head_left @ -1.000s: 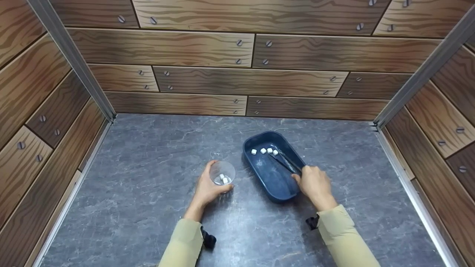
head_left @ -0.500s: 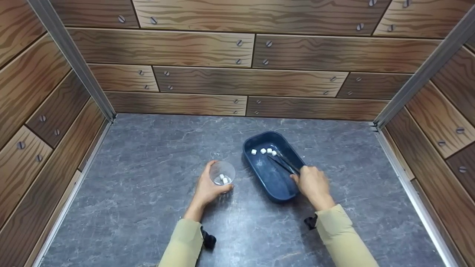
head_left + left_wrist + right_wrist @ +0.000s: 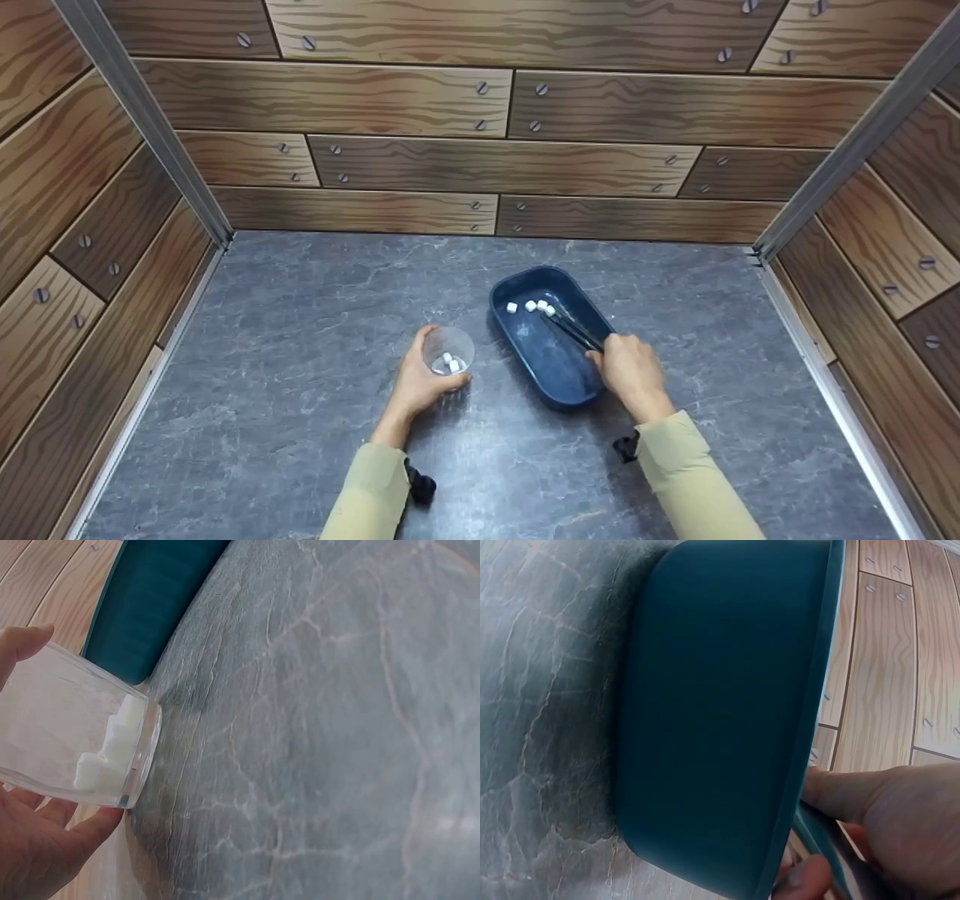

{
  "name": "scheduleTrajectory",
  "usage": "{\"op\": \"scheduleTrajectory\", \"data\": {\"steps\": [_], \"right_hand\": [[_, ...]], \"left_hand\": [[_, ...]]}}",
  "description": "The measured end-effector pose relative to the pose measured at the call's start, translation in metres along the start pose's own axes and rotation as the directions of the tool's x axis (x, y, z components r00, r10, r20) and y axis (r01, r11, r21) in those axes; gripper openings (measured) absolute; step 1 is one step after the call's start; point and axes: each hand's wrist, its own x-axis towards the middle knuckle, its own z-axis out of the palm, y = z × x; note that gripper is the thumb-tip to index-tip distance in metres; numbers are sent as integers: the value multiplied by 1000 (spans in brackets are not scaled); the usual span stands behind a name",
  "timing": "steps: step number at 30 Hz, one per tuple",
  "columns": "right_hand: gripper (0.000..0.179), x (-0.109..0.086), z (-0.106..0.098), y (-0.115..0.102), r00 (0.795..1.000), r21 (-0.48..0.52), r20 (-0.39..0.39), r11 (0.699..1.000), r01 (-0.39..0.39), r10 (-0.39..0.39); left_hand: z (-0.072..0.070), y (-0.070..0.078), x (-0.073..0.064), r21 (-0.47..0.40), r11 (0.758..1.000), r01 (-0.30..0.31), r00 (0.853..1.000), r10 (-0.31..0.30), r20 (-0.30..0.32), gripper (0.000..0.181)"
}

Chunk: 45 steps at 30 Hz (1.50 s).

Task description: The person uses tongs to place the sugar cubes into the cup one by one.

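My left hand (image 3: 424, 382) curls round a clear cup (image 3: 448, 339) that stands on the grey surface. Several small white cubes (image 3: 109, 754) lie at the cup's bottom. My right hand (image 3: 632, 375) grips dark tweezers (image 3: 576, 330) over the right rim of a blue tray (image 3: 536, 371). Inside the tray, the tweezer tips reach the rightmost of several white cubes (image 3: 531, 306) lined up near the far end. One cube sits a little apart on the left. In the right wrist view, the tray's outer wall (image 3: 712, 720) hides the cubes and the tweezer tips.
A wood-patterned wall (image 3: 502, 165) rises behind the grey marbled surface (image 3: 300, 315), with more such panels left and right. Metal strips (image 3: 832, 390) edge the surface. The tray stands just right of the cup.
The tweezers' arms have drawn closer together, and their tips have moved slightly left. The rightmost cube has shifted a little left and nearer. My left hand and the cup stay put.
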Motion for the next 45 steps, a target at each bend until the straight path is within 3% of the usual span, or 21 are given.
{"op": "scheduleTrajectory", "data": {"steps": [21, 35, 41, 45], "right_hand": [[35, 2, 0, 2, 1000, 9, 0, 1000, 6, -6], [34, -12, -6, 2, 999, 97, -35, 995, 39, -36], [33, -18, -8, 0, 1000, 133, 3, 991, 19, -20], [27, -22, -11, -3, 999, 150, -11, 988, 39, -37]], "left_hand": [[1, -1, -1, 6, 1000, -5, 1000, 5, -8, 97], [1, -1, 0, -6, 1000, -20, 1000, 20, -5, 93], [0, -2, 1, -5, 1000, -20, 1000, 20, -6, 95], [0, -3, 1, 7, 1000, -27, 1000, 27, -9, 95]]}}
